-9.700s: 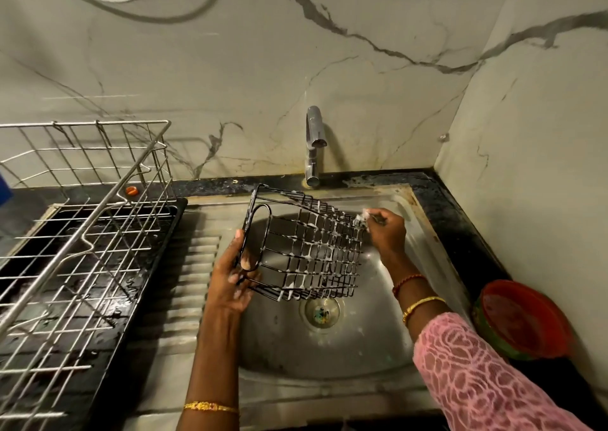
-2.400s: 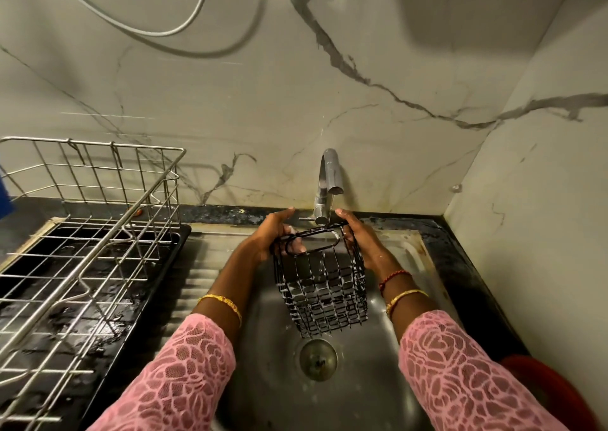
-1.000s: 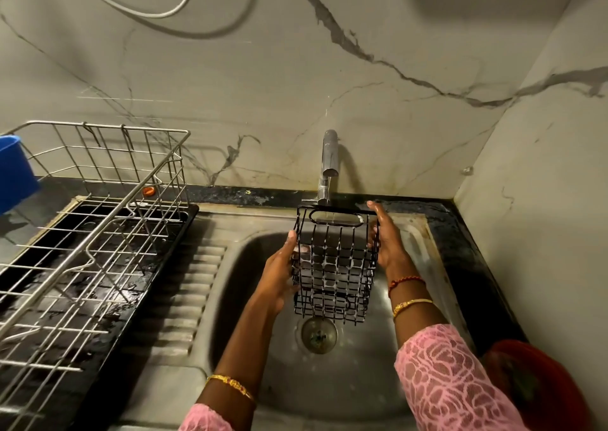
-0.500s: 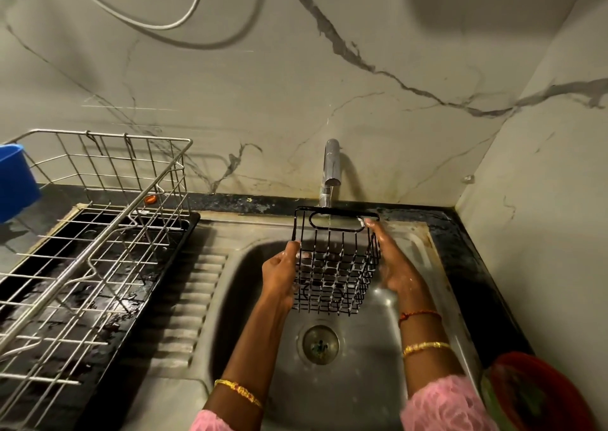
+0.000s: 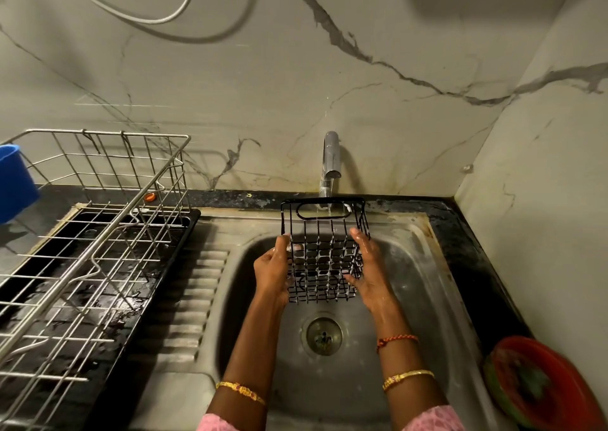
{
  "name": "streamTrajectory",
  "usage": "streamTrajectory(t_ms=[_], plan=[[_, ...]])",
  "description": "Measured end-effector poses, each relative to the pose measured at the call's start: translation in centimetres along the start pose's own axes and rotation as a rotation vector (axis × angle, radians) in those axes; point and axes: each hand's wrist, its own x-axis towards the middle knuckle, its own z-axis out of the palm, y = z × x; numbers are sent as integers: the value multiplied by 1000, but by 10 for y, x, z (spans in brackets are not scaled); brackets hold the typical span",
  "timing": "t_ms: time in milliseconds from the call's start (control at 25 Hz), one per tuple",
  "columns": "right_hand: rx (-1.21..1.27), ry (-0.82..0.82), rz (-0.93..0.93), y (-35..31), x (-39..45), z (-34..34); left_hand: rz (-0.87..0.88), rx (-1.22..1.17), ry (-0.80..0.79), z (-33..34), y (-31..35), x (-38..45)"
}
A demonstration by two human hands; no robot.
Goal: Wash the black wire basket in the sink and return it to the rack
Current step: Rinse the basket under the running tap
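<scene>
The basket (image 5: 324, 252) is held from both sides: the left hand (image 5: 273, 271) is curled round its left wall, while the right hand (image 5: 367, 266) is pressed flat against its right wall, fingers straight. It is kept upright over the sink (image 5: 411, 299), directly under the tap (image 5: 330, 164), whose stream falls through the open top. For a thorough rinse, the basket is best turned slowly beneath the tap so every wire is reached. The rack (image 5: 88, 233) stands left of the tap.
</scene>
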Motion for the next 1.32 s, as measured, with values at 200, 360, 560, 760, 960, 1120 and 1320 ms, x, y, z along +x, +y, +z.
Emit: streamTrajectory(t_ms=[200, 360, 560, 760, 960, 1120, 1320], plan=[[4, 100, -38, 13, 1, 10, 8, -31, 24, -10, -1, -3], [57, 124, 15, 19, 0, 15, 47, -50, 57, -16, 3, -3], [71, 169, 7, 26, -5, 17, 43, -81, 64, -19, 0, -7], [75, 150, 25, 25, -4, 16, 55, -89, 74, -20, 0, -11], [79, 126, 48, 27, -4, 20, 89, -90, 106, -25, 4, -12], [66, 98, 48, 29, -5, 23, 103, -122, 116, -29, 3, -14], [51, 77, 48, 31, -8, 25, 105, -157, 147, -34, 1, -16]])
